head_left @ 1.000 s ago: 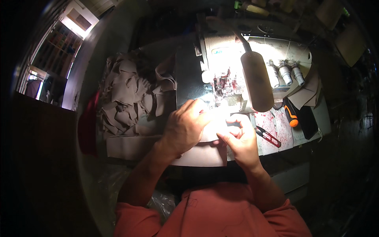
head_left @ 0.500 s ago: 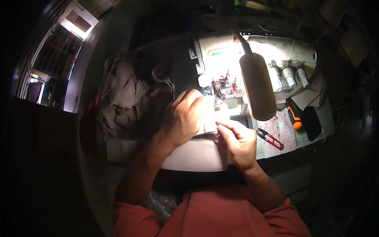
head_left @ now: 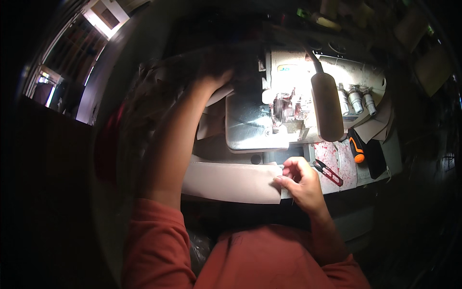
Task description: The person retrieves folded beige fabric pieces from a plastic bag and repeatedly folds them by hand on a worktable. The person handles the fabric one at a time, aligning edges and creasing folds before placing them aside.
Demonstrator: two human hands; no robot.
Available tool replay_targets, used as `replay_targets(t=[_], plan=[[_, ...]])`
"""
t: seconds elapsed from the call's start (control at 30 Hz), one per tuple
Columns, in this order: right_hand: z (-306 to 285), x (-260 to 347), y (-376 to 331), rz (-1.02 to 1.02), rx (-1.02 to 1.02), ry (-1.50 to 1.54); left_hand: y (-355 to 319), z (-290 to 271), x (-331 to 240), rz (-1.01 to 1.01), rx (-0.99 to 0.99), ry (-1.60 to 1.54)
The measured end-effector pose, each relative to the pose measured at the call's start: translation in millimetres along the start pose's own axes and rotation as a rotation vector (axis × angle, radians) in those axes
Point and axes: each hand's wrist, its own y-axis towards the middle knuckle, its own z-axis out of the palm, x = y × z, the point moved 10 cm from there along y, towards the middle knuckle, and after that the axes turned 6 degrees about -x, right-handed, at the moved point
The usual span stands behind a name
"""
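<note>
A long pale strip of fabric or thin leather (head_left: 231, 180) lies along the front edge of the sewing machine bed. At its right end is my right hand (head_left: 303, 185), thumb and fingers closed on the strip's edge. My left hand (head_left: 216, 77) is stretched far forward, past the left side of the machine's shiny metal plate (head_left: 250, 123). It is dark and smeared there, so its fingers cannot be made out. A curled pale piece (head_left: 219, 96) lies just below that hand. Under bright light, the needle area (head_left: 286, 108) of the sewing machine (head_left: 353, 70) has no hand at it.
An elongated lamp (head_left: 328, 108) hangs before the machine. To the right lie red-handled thread snips (head_left: 328, 173), an orange-and-black tool (head_left: 357, 147), a dark flat object (head_left: 373, 156) and pale scraps (head_left: 373, 127). Several thread spools or cones (head_left: 355, 102) stand behind them.
My left hand has left the lit needle area and swung forward and left. My right hand has lowered slightly, to the strip's right end. The metal plate is now uncovered.
</note>
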Motion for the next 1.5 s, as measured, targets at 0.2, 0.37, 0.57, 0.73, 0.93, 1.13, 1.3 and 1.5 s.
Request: replay_targets(t=[0.2, 0.37, 0.57, 0.73, 0.93, 1.13, 1.3, 1.5], plan=[[-3, 28, -5, -0.364, -0.050, -0.148, -53, -101, -2, -0.624, -0.082, -0.480], [-7, 40, -13, -0.363, -0.064, -0.104, -101, -110, -168, -0.232, 0.248, -0.567], [-28, 20, -24, -0.219, -0.167, 0.035, -114, -88, -172, -0.384, 0.243, -0.524], [-21, 36, -22, -0.200, -0.090, 0.004, -113, -105, -165, -0.352, -0.040, -0.823], [5, 68, -21, -0.382, -0.017, -0.218, -114, -157, -181, -0.312, -0.145, -0.687], [17, 63, -27, 0.061, 0.049, 0.573, -233, -119, -105, -1.583, -0.907, -1.988], [20, 16, -23, 0.282, 0.081, 0.795, -264, -185, 10, -1.108, -1.029, -1.557], [46, 25, -27, 0.345, 0.161, 0.828, -119, -175, -148, -0.399, 0.115, -0.476]])
